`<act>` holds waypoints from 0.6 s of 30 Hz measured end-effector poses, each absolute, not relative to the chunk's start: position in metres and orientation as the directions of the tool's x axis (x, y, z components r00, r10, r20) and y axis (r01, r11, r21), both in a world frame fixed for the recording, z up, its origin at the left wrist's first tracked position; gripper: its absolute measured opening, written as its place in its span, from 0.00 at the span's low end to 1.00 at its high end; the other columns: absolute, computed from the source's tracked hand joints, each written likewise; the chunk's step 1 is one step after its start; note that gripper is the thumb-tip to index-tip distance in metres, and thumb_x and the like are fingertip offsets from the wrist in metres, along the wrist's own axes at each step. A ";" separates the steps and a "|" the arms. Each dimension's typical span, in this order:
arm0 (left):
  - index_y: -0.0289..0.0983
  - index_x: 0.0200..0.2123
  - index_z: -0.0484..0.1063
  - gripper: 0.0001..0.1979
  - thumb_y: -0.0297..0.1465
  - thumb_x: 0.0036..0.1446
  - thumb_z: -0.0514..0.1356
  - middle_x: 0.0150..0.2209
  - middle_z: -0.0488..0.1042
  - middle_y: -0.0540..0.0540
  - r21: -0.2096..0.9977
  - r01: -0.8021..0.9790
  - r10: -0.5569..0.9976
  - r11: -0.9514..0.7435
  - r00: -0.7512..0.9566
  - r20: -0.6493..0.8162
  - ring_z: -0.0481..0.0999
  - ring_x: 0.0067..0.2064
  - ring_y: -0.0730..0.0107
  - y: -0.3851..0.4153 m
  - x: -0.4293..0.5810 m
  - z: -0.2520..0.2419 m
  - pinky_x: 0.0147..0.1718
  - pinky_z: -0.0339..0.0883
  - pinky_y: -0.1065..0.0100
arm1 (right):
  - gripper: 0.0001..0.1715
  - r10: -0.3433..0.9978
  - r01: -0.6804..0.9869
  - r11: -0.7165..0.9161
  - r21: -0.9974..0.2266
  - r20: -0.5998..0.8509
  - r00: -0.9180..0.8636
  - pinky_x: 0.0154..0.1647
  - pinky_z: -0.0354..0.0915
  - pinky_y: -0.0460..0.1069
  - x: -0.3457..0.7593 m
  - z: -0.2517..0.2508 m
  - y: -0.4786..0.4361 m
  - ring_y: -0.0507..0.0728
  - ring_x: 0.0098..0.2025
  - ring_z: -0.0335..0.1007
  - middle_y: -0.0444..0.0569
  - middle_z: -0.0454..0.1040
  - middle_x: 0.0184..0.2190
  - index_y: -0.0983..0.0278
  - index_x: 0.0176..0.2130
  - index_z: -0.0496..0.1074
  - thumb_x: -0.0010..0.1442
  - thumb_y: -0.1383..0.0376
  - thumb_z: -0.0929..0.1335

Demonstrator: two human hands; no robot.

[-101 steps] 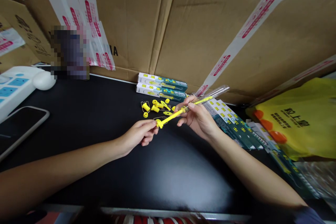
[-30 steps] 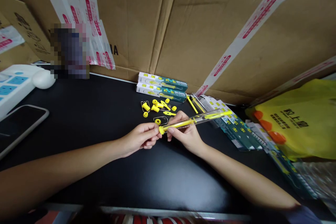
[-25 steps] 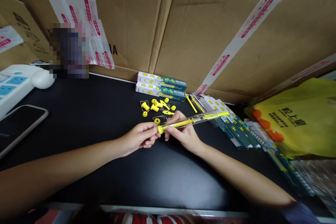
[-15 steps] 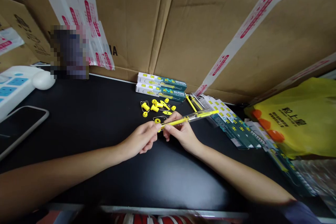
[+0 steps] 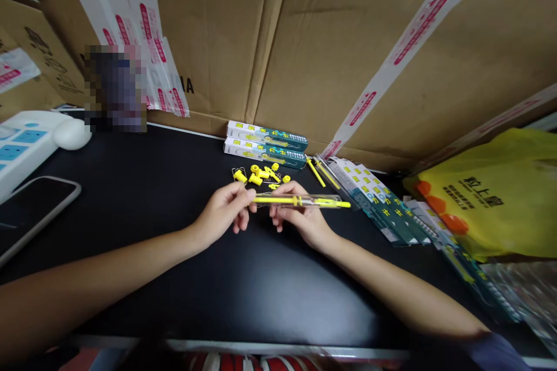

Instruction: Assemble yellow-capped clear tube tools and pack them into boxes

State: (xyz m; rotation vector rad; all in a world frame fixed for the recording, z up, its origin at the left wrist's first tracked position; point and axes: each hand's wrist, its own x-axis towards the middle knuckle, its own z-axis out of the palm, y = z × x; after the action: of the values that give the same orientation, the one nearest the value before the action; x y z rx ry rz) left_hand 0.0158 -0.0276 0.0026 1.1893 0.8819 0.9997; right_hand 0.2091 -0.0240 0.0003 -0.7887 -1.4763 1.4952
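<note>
The clear tube (image 5: 313,202) with a yellow stick inside lies level in the air, just in front of the heap of small yellow parts (image 5: 261,174) and above the black table (image 5: 174,185). The left hand (image 5: 224,213) pinches the end nearer the heap between thumb and fingertips. The right hand (image 5: 300,219) holds the middle, with its fingers curled shut around it. To my eye the middle wants a firm, level grip, so the pinched end is worked straight along the tube and nothing slips out.
</note>
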 end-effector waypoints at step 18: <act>0.36 0.23 0.58 0.17 0.39 0.61 0.54 0.20 0.61 0.56 1.000 -0.018 0.984 -0.011 0.180 0.015 0.57 0.14 0.87 -0.006 0.004 -0.002 0.10 0.47 0.82 | 0.12 0.946 -0.201 0.076 -0.977 0.134 -0.295 0.20 0.67 0.45 0.219 0.012 -0.012 0.50 0.22 0.69 0.41 0.73 0.24 0.61 0.38 0.63 0.57 0.59 0.69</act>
State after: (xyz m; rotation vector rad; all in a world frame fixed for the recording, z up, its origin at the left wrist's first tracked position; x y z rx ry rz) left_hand 0.0042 -0.0061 -0.0021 1.2861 1.0564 1.0924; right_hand 0.2189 -0.0117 0.0116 -0.8265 -1.3341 1.4323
